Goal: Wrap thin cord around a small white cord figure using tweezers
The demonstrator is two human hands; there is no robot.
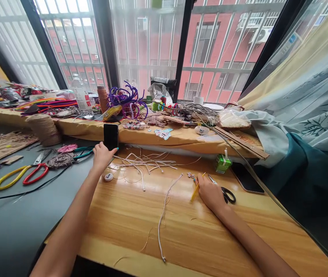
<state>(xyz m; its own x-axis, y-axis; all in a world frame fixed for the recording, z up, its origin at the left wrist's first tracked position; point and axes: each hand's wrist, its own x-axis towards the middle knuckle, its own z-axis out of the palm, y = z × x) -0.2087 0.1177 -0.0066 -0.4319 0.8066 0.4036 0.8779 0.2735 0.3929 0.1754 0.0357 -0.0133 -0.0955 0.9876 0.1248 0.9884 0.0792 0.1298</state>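
My left hand (102,156) reaches forward and grips the lower end of a black phone (111,135) that stands upright against the yellow ledge. My right hand (208,191) rests on the wooden table (181,231) with its fingers closed on a thin yellow stick (195,190). Small beads (191,175) lie just beyond the stick's tip. A white cord (164,209) runs down the table between my arms. Black-handled scissors (224,190) lie right beside my right hand.
Loose cord pieces (141,163), a small round tape (108,177), a green juice box (222,163) and a second phone (246,177) lie on the table. Pliers (22,175), a twine spool (43,127), a bottle (81,96) and purple wires (128,100) crowd the left and the ledge.
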